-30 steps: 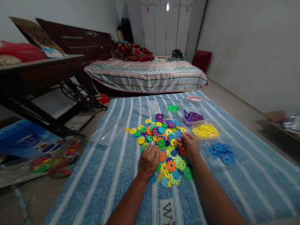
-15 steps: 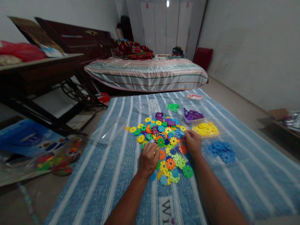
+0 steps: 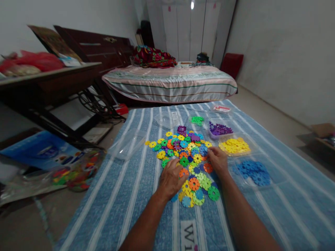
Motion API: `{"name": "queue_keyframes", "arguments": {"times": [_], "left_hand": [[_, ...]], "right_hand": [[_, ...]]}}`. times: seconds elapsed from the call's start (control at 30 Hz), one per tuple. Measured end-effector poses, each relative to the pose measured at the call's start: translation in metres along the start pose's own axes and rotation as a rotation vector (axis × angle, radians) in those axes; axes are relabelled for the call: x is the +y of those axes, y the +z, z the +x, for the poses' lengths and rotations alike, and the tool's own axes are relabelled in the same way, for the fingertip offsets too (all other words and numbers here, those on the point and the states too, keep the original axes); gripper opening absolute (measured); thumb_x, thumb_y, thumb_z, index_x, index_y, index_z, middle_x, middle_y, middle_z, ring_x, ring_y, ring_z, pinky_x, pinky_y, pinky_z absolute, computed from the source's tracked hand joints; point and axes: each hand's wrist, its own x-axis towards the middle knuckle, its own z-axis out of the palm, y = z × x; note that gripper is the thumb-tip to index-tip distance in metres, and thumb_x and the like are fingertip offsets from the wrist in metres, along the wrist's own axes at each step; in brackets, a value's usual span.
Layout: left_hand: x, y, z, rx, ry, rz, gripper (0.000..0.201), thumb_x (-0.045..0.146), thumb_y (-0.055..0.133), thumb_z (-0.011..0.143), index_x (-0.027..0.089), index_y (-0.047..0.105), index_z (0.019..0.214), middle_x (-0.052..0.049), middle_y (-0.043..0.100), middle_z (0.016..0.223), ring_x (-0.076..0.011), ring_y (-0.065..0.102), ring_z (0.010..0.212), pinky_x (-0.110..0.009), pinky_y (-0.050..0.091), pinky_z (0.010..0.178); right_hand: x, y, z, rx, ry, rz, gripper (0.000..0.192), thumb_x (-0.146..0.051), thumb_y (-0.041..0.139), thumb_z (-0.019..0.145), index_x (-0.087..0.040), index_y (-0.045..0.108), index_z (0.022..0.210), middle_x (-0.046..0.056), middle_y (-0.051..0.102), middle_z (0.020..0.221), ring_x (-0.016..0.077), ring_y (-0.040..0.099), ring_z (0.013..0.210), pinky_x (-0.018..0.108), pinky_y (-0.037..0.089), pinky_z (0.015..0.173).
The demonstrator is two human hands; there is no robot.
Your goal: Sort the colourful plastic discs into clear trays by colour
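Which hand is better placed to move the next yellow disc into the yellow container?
Probably the right hand: it rests on the mixed pile's right edge, just beside the yellow container. The left hand lies farther away.

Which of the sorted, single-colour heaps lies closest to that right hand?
The yellow heap, just beyond and to the right of the right hand. The blue heap lies a little farther; the purple and green heaps farther up the mat.
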Motion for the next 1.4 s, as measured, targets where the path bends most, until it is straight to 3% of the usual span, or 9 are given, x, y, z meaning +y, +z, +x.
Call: {"name": "queue_keyframes", "arguments": {"times": [0.23,0.37,0.63,0.87,1.03,1.4], "left_hand": [[0.007,0.000,-0.001,0.091,-0.029,-0.143,0.013,0.022,0.069,0.074,0.019,0.062,0.085,-0.011,0.063,0.116,-0.0267,0.055,0.112,-0.047,0.047,0.096],[0.011,-0.004,0.002,0.153,-0.071,-0.240,0.008,0.015,0.060,0.077,0.019,0.058,0.072,-0.007,0.067,0.093,-0.0215,0.061,0.095,-0.038,0.050,0.083],[0.009,-0.026,0.010,0.184,-0.444,-0.482,0.015,0.028,0.056,0.080,0.019,0.061,0.068,0.001,0.062,0.067,-0.0128,0.059,0.065,-0.023,0.047,0.062],[-0.016,-0.045,0.019,0.347,-0.644,-0.515,0.019,0.034,0.059,0.073,0.019,0.057,0.062,0.004,0.058,0.057,-0.0116,0.058,0.055,-0.021,0.045,0.053],[-0.022,-0.049,0.028,0.269,-0.847,-0.688,0.019,0.037,0.058,0.072,0.019,0.055,0.068,0.004,0.060,0.056,-0.0124,0.059,0.042,-0.018,0.034,0.035],[-0.033,-0.045,0.074,0.308,-0.985,-0.959,0.011,0.020,0.063,0.067,0.016,0.055,0.073,0.004,0.059,0.051,-0.0125,0.062,0.041,-0.016,0.038,0.036]], "right_hand": [[0.002,0.000,-0.004,-0.003,0.010,-0.019,0.036,-0.049,0.059,0.072,-0.016,0.069,0.083,-0.001,0.061,0.057,0.0149,0.053,0.048,0.027,0.042,0.051],[0.004,-0.001,-0.003,-0.016,0.005,-0.044,0.039,-0.051,0.059,0.072,-0.016,0.069,0.084,0.000,0.061,0.057,0.0160,0.055,0.051,0.027,0.043,0.053],[0.005,0.001,-0.002,-0.022,-0.001,-0.104,0.040,-0.052,0.055,0.074,-0.016,0.070,0.084,0.002,0.065,0.062,0.0180,0.058,0.055,0.028,0.044,0.054],[0.006,0.003,-0.003,-0.024,-0.016,-0.183,0.039,-0.050,0.051,0.076,-0.017,0.071,0.085,0.002,0.067,0.064,0.0194,0.061,0.059,0.029,0.044,0.058],[-0.004,0.005,-0.004,0.011,-0.055,-0.314,0.038,-0.049,0.047,0.076,-0.020,0.072,0.080,0.003,0.068,0.066,0.0211,0.062,0.064,0.030,0.042,0.060],[-0.007,0.007,-0.005,-0.027,-0.094,-0.381,0.035,-0.047,0.045,0.078,-0.024,0.072,0.081,0.002,0.070,0.067,0.0207,0.063,0.065,0.028,0.040,0.057]]}}
